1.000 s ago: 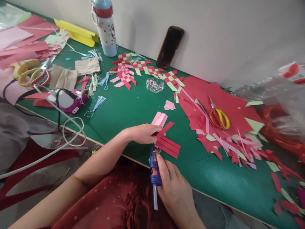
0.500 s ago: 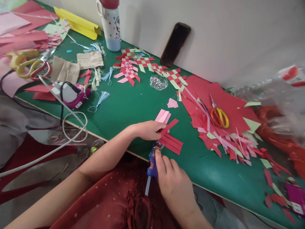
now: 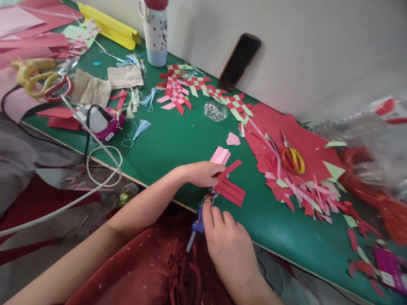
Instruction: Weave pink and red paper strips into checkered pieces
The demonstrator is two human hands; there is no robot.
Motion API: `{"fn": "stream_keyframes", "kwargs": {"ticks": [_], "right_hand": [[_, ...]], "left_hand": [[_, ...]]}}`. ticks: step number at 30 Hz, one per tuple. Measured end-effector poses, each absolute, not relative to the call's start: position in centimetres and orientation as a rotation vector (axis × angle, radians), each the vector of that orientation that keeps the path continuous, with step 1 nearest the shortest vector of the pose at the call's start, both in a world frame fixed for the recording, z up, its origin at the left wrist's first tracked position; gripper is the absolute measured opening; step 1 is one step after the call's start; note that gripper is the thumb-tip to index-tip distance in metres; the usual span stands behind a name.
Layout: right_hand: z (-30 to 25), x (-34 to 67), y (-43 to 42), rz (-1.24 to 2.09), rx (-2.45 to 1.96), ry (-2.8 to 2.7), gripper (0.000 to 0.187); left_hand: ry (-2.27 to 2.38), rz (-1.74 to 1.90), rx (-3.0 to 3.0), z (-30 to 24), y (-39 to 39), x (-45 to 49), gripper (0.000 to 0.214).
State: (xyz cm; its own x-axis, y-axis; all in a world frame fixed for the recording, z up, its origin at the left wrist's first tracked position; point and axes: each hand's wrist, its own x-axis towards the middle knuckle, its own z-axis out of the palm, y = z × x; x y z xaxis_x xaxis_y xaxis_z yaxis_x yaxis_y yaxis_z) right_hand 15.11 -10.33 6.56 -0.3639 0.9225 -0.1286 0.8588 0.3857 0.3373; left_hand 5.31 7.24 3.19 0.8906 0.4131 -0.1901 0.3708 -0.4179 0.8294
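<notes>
Near the front edge of the green table, my left hand (image 3: 205, 173) pinches red paper strips (image 3: 231, 192), which fan out to the right from under its fingers. Pink folded paper strips (image 3: 220, 156) show just beyond that hand. My right hand (image 3: 227, 241) is wrapped around a blue hot glue gun (image 3: 200, 220), its tip close to the red strips by my left fingers. A clear glue stick (image 3: 190, 241) pokes out of the gun's back end. Whether the tip touches the paper is hard to see.
Woven red, pink and green paper pieces (image 3: 176, 95) lie along the wall, beside a clear dish of beads (image 3: 216, 110). Scissors (image 3: 292, 159) rest on red paper at the right. A phone (image 3: 240, 61) leans on the wall; a bottle (image 3: 156, 36) stands behind. A white cable (image 3: 104, 148) hangs over the left edge.
The glue gun has tilted, its back end swinging left and up a little, and my right hand has shifted slightly left. My left hand still holds the red strips. The view has shifted slightly.
</notes>
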Motion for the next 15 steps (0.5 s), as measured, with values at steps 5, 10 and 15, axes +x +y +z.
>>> {"fn": "stream_keyframes", "kwargs": {"ticks": [5, 10, 15], "right_hand": [[6.3, 15.9, -10.4, 0.251, 1.616, 2.382, 0.05], [6.2, 18.4, -10.9, -0.009, 1.919, 2.563, 0.049], [5.1, 20.9, -11.9, -0.728, 2.724, 2.251, 0.039]], "left_hand": [[0.58, 0.061, 2.049, 2.9, 7.2, 5.3, 0.023], [0.581, 0.091, 2.046, 2.6, 7.3, 5.5, 0.01], [0.554, 0.065, 2.003, 3.0, 7.3, 5.3, 0.018]]}}
